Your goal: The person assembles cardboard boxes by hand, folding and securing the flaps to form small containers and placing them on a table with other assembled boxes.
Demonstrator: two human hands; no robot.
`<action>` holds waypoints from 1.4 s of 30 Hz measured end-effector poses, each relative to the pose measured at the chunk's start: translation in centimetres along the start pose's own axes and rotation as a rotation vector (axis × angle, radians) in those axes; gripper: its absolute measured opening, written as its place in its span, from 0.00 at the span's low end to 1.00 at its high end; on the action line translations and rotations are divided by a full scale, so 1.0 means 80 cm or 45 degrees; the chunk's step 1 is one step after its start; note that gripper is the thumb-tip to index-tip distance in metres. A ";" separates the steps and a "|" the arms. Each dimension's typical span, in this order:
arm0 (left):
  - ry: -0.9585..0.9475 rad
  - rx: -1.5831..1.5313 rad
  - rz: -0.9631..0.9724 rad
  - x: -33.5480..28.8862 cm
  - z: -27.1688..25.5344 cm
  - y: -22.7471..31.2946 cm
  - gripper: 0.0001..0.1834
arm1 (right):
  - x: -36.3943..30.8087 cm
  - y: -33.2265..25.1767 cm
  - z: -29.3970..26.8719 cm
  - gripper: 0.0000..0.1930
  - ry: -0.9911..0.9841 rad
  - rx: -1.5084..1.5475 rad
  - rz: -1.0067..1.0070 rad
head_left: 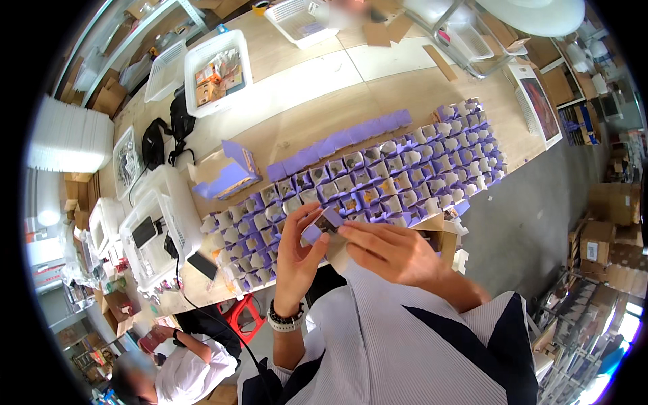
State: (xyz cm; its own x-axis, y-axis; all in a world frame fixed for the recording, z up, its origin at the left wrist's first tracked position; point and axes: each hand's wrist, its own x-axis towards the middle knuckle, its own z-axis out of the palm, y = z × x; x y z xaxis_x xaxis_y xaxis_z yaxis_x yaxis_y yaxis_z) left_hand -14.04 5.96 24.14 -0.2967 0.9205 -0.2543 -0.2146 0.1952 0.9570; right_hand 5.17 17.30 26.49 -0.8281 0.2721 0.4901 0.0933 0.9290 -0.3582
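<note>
Both hands are over the near side of the table, at a small purple box (313, 233) with a dark printed face. My left hand (297, 256) is closed around the box, its thumb along the near side and its fingers behind. My right hand (395, 253) has its thumb and fingertips pinched at the box's right end. Just beyond the hands stand many rows of open purple boxes (413, 158), flaps up, some with items inside. Behind them lies a row of closed purple boxes (337, 143). What the held box contains is hidden.
A larger purple carton (233, 174) and white plastic baskets (190, 108) stand at the left, with a black phone (202, 266) near the edge. A black cable (223, 324) runs past the red stool (241, 318). Another person (192, 368) sits at lower left.
</note>
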 end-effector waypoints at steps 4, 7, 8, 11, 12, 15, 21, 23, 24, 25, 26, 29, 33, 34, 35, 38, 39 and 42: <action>-0.072 0.026 0.109 -0.047 -0.026 0.009 0.35 | 0.015 -0.059 0.008 0.11 -0.024 0.137 0.006; -0.107 0.144 0.249 -0.077 -0.052 0.012 0.36 | 0.019 -0.092 0.022 0.19 -0.003 0.268 0.070; -0.134 0.221 0.324 -0.085 -0.063 0.010 0.36 | 0.022 -0.106 0.026 0.23 0.005 0.330 0.141; -0.232 -0.046 0.228 -0.115 -0.082 0.021 0.37 | 0.035 -0.142 0.034 0.31 -0.040 0.406 0.249; -0.257 -0.110 0.221 -0.123 -0.087 0.019 0.37 | 0.038 -0.151 0.036 0.33 -0.064 0.413 0.269; -0.312 -0.258 0.228 -0.140 -0.103 0.012 0.37 | 0.037 -0.170 0.050 0.31 -0.071 0.461 0.325; -0.347 -0.429 0.277 -0.169 -0.121 0.002 0.33 | 0.041 -0.211 0.065 0.26 0.083 0.715 0.412; -0.333 -0.322 0.329 -0.175 -0.129 0.005 0.32 | 0.040 -0.219 0.072 0.25 0.145 0.741 0.394; -0.325 -0.266 0.353 -0.179 -0.134 0.007 0.31 | 0.040 -0.223 0.075 0.25 0.177 0.756 0.386; -0.331 -0.253 0.352 -0.183 -0.137 0.009 0.32 | 0.040 -0.230 0.076 0.24 0.180 0.793 0.423; -0.337 -0.244 0.348 -0.188 -0.139 0.012 0.32 | 0.040 -0.238 0.075 0.23 0.180 0.829 0.462; -0.347 -0.174 0.349 -0.195 -0.142 0.017 0.35 | 0.034 -0.244 0.078 0.21 0.188 0.881 0.603; -0.334 0.025 0.444 -0.200 -0.144 0.013 0.37 | 0.039 -0.246 0.072 0.18 0.241 1.049 0.740; -0.331 0.143 0.444 -0.201 -0.145 0.014 0.38 | 0.040 -0.242 0.067 0.15 0.192 1.036 0.704; -0.334 0.259 0.448 -0.200 -0.146 0.015 0.38 | 0.039 -0.241 0.063 0.15 0.139 1.004 0.778; -0.389 0.478 0.471 -0.204 -0.142 0.027 0.37 | 0.046 -0.245 0.051 0.18 -0.009 0.845 0.920; -0.409 0.517 0.484 -0.205 -0.141 0.031 0.37 | 0.046 -0.244 0.053 0.18 -0.038 0.793 0.930; -0.454 0.557 0.538 -0.204 -0.139 0.039 0.36 | 0.045 -0.244 0.056 0.20 -0.074 0.676 0.967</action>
State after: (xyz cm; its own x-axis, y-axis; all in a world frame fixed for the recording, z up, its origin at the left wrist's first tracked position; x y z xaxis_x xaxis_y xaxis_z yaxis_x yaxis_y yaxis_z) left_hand -20.20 -12.20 29.69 0.0671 0.9877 0.1412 0.2681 -0.1542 0.9510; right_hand -2.09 -0.97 31.71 -0.6764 0.7341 -0.0605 0.3683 0.2660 -0.8908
